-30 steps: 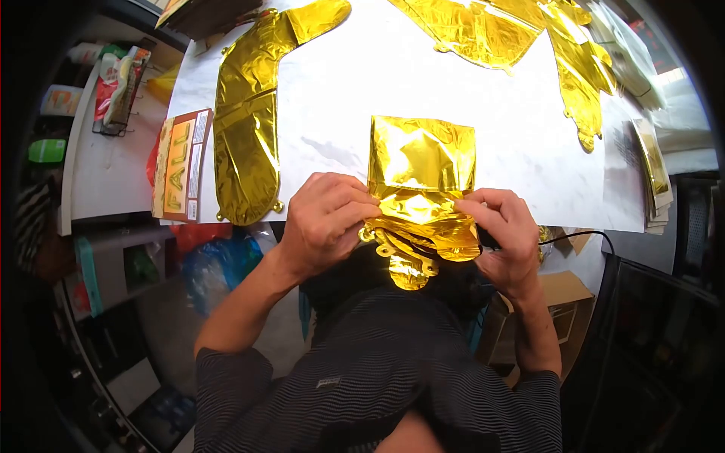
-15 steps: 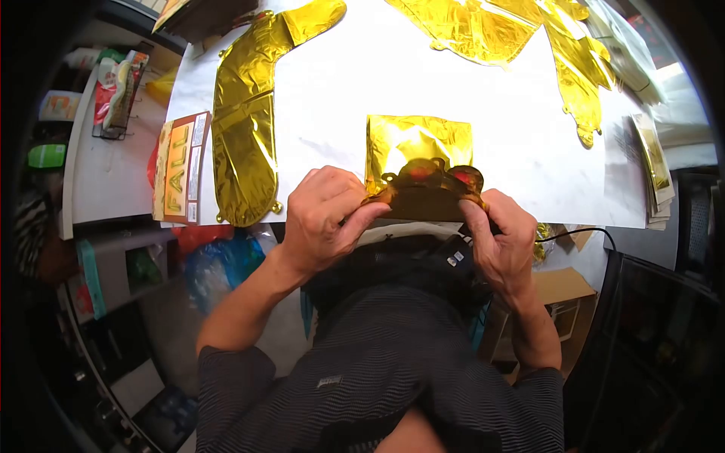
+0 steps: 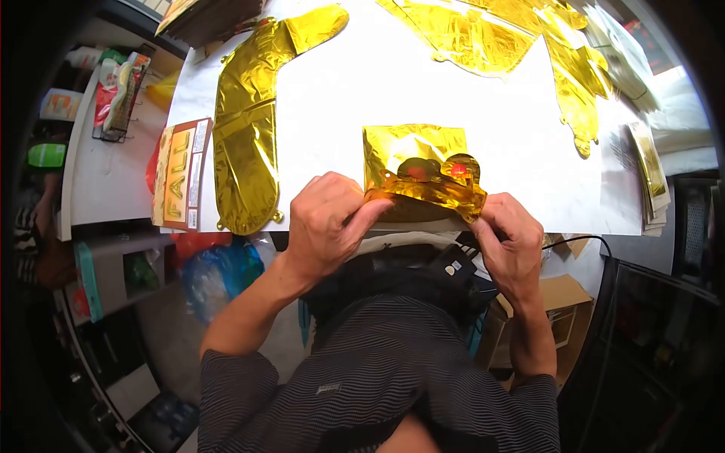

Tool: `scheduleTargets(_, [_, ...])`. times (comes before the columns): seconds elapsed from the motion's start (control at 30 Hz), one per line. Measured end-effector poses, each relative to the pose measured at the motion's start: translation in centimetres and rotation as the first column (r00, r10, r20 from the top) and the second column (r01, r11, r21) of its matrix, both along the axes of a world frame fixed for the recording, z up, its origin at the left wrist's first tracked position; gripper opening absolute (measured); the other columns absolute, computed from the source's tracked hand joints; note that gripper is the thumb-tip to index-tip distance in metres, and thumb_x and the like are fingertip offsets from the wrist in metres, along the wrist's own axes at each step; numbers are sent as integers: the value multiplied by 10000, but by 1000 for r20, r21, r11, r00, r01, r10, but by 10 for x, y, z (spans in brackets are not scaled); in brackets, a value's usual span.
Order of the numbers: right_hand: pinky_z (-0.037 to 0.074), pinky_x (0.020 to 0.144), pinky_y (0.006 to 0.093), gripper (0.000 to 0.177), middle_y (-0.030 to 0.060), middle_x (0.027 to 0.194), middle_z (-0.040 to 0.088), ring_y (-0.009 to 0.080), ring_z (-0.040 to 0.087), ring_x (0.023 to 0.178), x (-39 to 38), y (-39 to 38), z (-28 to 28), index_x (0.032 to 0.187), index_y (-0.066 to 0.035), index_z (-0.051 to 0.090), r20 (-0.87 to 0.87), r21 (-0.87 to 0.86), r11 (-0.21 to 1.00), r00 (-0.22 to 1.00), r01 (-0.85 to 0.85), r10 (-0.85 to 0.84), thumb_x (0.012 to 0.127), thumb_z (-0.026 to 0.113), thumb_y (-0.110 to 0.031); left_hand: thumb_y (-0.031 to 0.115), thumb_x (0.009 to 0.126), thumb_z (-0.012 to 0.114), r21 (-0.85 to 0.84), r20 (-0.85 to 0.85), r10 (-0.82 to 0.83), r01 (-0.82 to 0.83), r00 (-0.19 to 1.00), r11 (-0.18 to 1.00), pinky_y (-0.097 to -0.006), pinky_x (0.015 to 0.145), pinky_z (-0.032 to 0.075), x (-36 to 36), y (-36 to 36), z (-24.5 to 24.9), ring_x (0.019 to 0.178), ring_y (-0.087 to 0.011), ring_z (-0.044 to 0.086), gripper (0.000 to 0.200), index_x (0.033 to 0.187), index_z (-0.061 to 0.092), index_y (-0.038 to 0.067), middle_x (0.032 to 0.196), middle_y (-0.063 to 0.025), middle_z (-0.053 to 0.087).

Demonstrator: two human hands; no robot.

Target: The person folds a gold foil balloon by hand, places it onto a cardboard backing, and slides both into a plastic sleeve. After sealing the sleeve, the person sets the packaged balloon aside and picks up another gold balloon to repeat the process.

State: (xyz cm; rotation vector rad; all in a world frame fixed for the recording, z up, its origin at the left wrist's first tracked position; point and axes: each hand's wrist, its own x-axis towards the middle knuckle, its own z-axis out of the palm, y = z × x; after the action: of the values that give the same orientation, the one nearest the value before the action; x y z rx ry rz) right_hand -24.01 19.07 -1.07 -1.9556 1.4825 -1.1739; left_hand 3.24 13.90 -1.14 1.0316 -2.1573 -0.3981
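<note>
Gold foil (image 3: 417, 139), partly folded, sits at the table's (image 3: 325, 113) six o'clock edge, its near end pinched between left (image 3: 326, 220) and right hand (image 3: 512, 235) fingers. Toward ten o'clock, a long foil piece (image 3: 247, 162) lies unfolded.

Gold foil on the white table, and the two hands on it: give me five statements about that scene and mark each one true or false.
1. The left hand and right hand both hold the folded gold foil. True.
2. The FALL package is at the table's right side. False: it is at the left.
3. The long bent foil piece lies between the FALL package and the folded gold foil. True.
4. The cardboard box stands on the tabletop. False: it is below the near edge.
5. Every foil piece is under a hand. False: several lie untouched.
</note>
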Motion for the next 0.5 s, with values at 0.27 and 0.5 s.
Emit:
scheduleTargets(0.27, [441,608,281,60,84,811,630,153,562,667,-2,-6,10,925,56,657,-2,247,968,999,34,-34,883,691,83,105,730,883,273,-133,-8,45,991,961,-407,699,508,4,1,12,807,-300,657,283,953,716,50,856,-96,691])
scheduleTargets(0.5, [467,618,284,94,109,875,679,174,614,708,-10,-4,6,943,45,689,76,184,979,995,-82,69,868,679,101,7,715,836,173,22,-195,188,981,967,-380,815,520,15,-6,6,921,-273,676,313,1010,760,76,934,-46,729])
